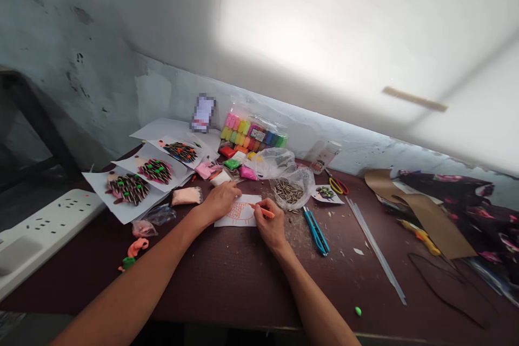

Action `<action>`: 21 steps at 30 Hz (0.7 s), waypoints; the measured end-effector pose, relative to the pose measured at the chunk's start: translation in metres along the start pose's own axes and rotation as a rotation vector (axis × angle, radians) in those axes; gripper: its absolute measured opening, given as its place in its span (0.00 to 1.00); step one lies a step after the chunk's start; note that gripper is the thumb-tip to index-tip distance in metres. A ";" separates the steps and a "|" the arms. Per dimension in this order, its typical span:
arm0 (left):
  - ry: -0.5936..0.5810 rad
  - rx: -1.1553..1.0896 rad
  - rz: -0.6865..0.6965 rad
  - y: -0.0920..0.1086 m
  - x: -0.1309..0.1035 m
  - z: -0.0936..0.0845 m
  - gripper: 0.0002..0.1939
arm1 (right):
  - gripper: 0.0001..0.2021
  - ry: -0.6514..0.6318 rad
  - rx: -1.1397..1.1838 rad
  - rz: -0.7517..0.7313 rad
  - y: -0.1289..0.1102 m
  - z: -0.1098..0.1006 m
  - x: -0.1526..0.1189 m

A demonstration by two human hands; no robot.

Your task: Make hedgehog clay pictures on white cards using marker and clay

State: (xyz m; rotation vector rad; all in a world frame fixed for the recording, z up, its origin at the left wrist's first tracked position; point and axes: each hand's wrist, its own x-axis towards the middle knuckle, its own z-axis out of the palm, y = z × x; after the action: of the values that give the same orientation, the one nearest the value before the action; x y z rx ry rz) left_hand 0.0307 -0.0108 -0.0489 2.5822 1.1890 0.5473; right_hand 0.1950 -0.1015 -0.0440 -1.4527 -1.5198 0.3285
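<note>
In the head view, a small white card [243, 221] lies on the dark red table, with a rounded outline filled with short strokes drawn on it in orange. My right hand [272, 226] is closed around an orange marker [265, 212], whose tip meets the drawing near its right side. My left hand [221, 201] rests over the card's upper left corner, holding nothing, its fingertips partly hidden. Beyond the hands sits a clear bag of striped seeds [288, 192]. A peach clay packet [186, 196] lies left of my left hand.
Seed-covered hedgehog pictures [127, 189] are stacked at left near a white power strip [52, 221]. Colourful clay packs [253, 132] lean at the wall. Right are a teal box cutter [316, 231], scissors [338, 185], clear glue sticks [377, 251] and a yellow glue gun [421, 237].
</note>
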 end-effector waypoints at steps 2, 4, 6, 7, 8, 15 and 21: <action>-0.002 0.007 0.000 0.000 0.000 0.001 0.14 | 0.09 0.015 -0.016 0.006 0.002 0.000 0.000; -0.002 0.017 -0.003 -0.001 0.000 0.002 0.14 | 0.08 0.017 -0.032 0.010 0.003 0.001 0.000; 0.005 0.024 -0.002 -0.003 0.000 0.004 0.14 | 0.08 0.010 -0.041 0.014 0.004 0.001 0.000; 0.009 0.024 0.002 -0.004 0.000 0.004 0.14 | 0.08 0.006 -0.045 0.016 0.004 0.001 0.000; 0.011 0.023 0.007 -0.004 0.000 0.005 0.14 | 0.08 0.004 -0.050 0.017 0.004 0.001 -0.001; -0.002 0.018 0.008 -0.003 -0.001 0.002 0.15 | 0.10 -0.015 -0.055 0.025 0.000 0.000 0.000; -0.013 0.033 0.011 0.001 -0.002 -0.002 0.15 | 0.11 -0.010 -0.057 0.034 -0.002 0.001 0.000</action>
State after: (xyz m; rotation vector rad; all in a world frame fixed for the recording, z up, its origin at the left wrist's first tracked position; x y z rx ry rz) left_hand 0.0291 -0.0126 -0.0472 2.6177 1.1899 0.5159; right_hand 0.1927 -0.1018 -0.0431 -1.5245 -1.5246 0.3151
